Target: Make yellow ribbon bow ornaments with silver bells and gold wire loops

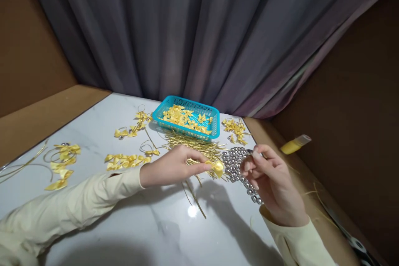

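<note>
Between the thumb and fingers of my left hand (183, 164) is a yellow ribbon bow (217, 168), held over a pile of gold twist ties (199, 149). My right hand (272, 176) is closed in a pinch just right of the bow. Something small and dark or silvery shows at its fingertips, too small to make out. Below and left of those fingers lies a heap of small round silver beads or bells (235, 160), partly hidden by the hand. The bow and the right fingertips are apart.
A blue plastic basket (187, 129) of yellow bows stands at the back. Bows with wire loops lie in groups at left (62, 160), back left (134, 126) and right (236, 129). A row of bows (124, 161) is left of centre. Scissors (357, 245) and a yellow tube (294, 144) are at right.
</note>
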The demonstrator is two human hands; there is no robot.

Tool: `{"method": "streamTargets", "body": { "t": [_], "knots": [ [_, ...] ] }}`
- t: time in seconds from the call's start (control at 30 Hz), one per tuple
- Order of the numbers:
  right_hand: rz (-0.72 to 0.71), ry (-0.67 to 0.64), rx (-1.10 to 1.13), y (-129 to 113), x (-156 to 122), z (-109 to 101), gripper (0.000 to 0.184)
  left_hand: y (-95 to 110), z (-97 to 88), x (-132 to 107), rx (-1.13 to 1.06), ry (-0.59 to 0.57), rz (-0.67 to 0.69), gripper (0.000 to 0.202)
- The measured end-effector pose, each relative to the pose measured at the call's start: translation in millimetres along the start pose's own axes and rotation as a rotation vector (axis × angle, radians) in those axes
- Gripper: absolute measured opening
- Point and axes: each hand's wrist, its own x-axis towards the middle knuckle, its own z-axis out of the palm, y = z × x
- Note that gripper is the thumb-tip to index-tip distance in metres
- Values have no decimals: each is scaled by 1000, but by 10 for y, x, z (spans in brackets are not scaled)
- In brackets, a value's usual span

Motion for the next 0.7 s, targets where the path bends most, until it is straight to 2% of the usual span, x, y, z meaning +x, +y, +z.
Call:
{"method": "streamTargets", "body": {
  "t": [0.13, 0.27, 0.37, 0.53, 0.6, 0.7],
  "knots": [
    [1, -23, 9, -105, -9, 98, 22, 5, -77, -8, -394, -56, -128, 21],
    [33, -124, 30, -128, -61, 150, 16, -95, -118, 12, -645, -18, -213, 19],
    [15, -149, 14, -141, -122, 184, 16, -143, -113, 3, -679, 20, -213, 18],
    [-47, -163, -8, -173, -220, 266, 13, -116, -82, -30, -518, 33, -170, 16],
    [-67, -177, -31, -162, -230, 292, 12, -102, -78, -29, -613, 21, -188, 14],
    [-129, -152, -128, -119, -190, 294, 10, -93, -83, -12, -887, 3, -248, 16]
  ]
}}
